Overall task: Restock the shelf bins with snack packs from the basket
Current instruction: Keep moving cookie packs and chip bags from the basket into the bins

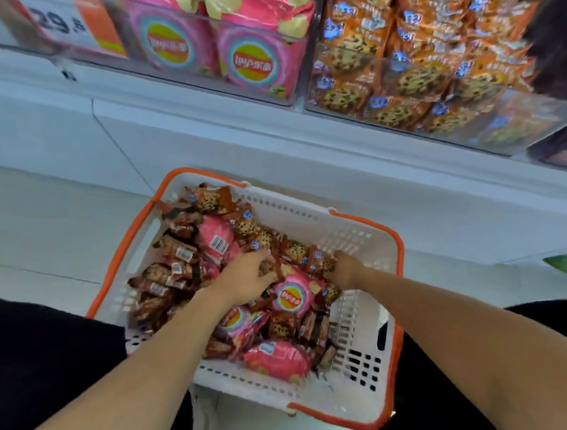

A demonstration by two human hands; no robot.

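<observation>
Below, both hands reach into one white basket (358, 410) — left hand (245, 279) curled onto brown cookie packs (265, 238), right hand's (344, 271) grip unclear. Four pink chip bags (293, 295) — two shelf bins (412, 67) above.

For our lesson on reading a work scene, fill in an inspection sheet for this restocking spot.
Surface: pale floor, white shelf base.
Job's things: basket on floor, full of pink packs, cookie packs and brown bars; pink bin and cookie bin above, both stocked.
Clutter: nothing seen.
Grippers: left hand and right hand among packs, fingers hidden.
Cables: nothing seen.
Surroundings: price tag.
</observation>
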